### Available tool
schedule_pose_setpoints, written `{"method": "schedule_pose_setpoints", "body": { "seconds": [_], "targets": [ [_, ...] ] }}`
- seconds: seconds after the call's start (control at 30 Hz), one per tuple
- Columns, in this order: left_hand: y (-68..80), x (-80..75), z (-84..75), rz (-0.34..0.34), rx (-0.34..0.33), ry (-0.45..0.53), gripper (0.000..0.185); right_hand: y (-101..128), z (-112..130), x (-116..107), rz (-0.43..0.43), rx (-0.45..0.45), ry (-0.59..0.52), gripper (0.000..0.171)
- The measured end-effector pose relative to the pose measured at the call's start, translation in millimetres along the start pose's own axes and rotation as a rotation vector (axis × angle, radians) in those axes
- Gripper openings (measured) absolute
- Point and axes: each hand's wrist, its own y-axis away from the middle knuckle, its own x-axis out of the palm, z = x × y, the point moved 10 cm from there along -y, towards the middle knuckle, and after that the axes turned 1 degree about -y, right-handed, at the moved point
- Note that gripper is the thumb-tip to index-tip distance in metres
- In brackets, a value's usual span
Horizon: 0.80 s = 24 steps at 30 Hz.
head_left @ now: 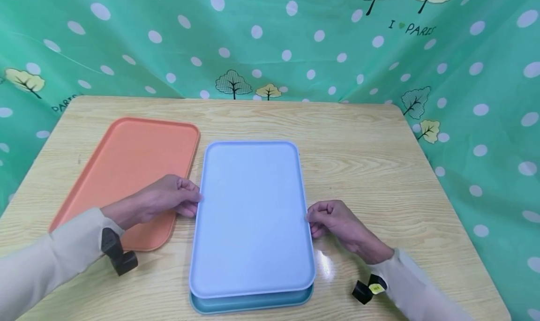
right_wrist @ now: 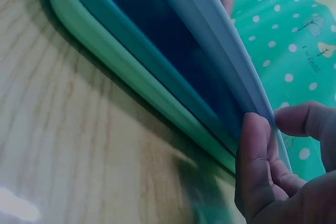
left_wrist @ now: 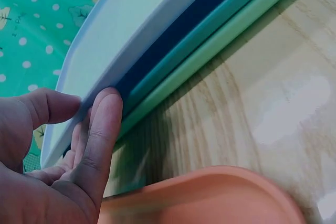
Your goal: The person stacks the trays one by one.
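Head view alone shows both hands [head_left: 168, 199] [head_left: 333, 222] w/ orange tray [head_left: 131, 171].

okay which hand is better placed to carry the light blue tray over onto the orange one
Left, probably. The left hand grips the light blue tray on the edge facing the orange tray, right beside it. The right hand pinches the far edge, so it can only support.

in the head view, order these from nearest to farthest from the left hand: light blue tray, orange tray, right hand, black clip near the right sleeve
1. light blue tray: the left hand pinches its left edge.
2. orange tray: under and beside that hand; contact unclear, so nearly tied with first.
3. right hand: across the tray, on its right edge.
4. black clip: far right, near the front table edge.
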Motion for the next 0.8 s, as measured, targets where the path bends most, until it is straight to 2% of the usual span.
{"method": "schedule_pose_setpoints", "body": {
  "seconds": [0.3,0.8],
  "targets": [
    [2.0,4.5,8.9,0.016,-0.010,0.014,0.017,3.2,-11.3,4.6,0.002,0.029,0.026,0.011],
    [8.8,12.2,13.3,0.074,0.002,0.051,0.025,9.9,-14.0,4.3,-0.011,0.042,0.067,0.016]
  ]
}}
